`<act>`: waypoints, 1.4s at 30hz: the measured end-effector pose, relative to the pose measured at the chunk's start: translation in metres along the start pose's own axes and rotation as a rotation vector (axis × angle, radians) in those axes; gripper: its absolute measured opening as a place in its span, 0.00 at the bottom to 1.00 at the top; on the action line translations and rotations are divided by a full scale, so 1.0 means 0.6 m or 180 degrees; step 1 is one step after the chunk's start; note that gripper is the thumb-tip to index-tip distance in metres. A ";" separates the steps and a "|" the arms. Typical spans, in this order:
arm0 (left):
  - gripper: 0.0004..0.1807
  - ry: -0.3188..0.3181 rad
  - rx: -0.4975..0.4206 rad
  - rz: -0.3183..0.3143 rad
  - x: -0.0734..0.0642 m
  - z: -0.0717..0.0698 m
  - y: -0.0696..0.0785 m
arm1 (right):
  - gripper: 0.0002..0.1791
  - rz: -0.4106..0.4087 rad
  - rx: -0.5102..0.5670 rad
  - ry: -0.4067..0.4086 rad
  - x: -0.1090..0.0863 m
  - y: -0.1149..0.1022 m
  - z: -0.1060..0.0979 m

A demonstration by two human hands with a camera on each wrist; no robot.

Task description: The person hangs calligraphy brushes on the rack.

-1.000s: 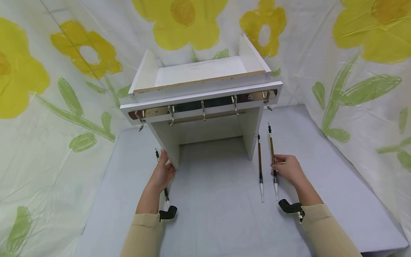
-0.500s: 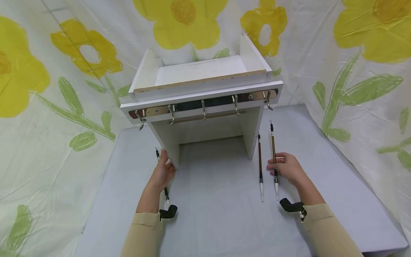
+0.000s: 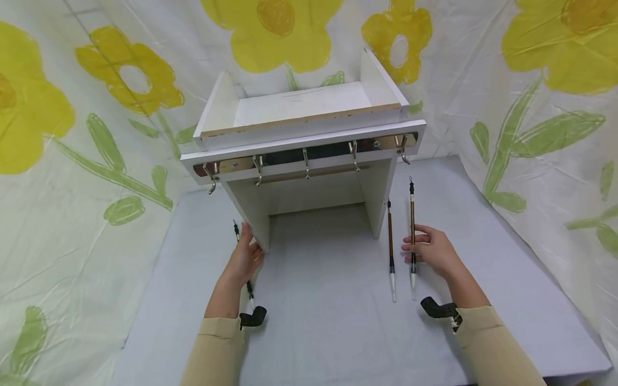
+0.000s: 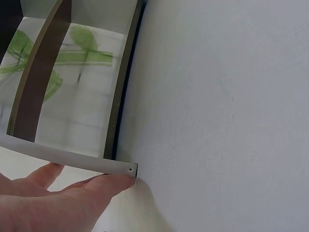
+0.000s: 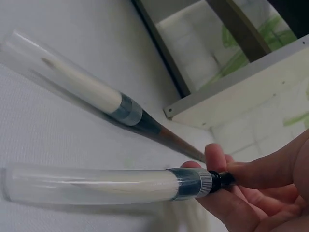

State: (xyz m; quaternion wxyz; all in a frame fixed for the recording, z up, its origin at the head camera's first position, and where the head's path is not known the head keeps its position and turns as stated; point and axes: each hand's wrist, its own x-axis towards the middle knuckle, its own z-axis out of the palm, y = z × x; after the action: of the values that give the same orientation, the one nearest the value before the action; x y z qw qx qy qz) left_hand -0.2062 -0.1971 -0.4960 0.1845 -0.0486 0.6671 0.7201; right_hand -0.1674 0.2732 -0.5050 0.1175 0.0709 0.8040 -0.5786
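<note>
A white shelf unit (image 3: 299,128) with a row of metal hooks stands at the table's back. My left hand (image 3: 243,261) touches the outer face of its left side panel near the front lower edge; in the left wrist view the fingers (image 4: 108,186) lie along that panel without wrapping it. My right hand (image 3: 432,249) pinches a calligraphy brush (image 3: 412,214) between thumb and fingers, its clear-capped white tip (image 5: 96,186) toward me. A second capped brush (image 3: 391,241) lies parallel, just left of it. A third brush (image 3: 250,289) is partly hidden behind my left hand and wrist.
A pale cloth covers the table (image 3: 318,321). A flower-printed curtain (image 3: 145,161) hangs behind and along both sides. Below its hook rail (image 3: 309,155) the shelf has an open space between two side panels. Black wrist mounts (image 3: 436,309) protrude from both sleeves.
The held brush's far end has swung slightly right and away, so it stands straighter. My right fingers have spread a little to the left beneath it. My left hand stays on the shelf panel.
</note>
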 end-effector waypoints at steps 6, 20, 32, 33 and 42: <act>0.50 -0.0033 -0.0056 -0.0015 0.001 0.000 -0.003 | 0.43 -0.0054 -0.0021 0.0041 -0.003 -0.003 -0.007; 0.53 -0.0023 -0.0029 -0.0052 0.004 -0.002 0.001 | 0.43 -0.0099 0.0149 0.0140 -0.012 -0.020 -0.006; 0.53 0.0006 0.0049 -0.0077 0.000 -0.007 0.001 | 0.43 -0.0068 0.0174 0.0212 -0.016 -0.029 0.005; 0.52 0.0002 0.0052 -0.0074 -0.001 -0.007 0.001 | 0.42 -0.0063 0.0160 0.0215 -0.017 -0.031 0.005; 0.53 0.0020 0.0034 -0.0026 -0.006 -0.002 0.003 | 0.42 -0.0140 0.0050 0.0220 -0.026 -0.039 0.002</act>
State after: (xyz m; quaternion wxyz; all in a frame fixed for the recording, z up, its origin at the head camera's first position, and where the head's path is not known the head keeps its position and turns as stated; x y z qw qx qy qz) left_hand -0.2037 -0.1992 -0.4932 0.1856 -0.0526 0.6712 0.7157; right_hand -0.1580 0.2647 -0.4798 0.0762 0.0741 0.8044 -0.5845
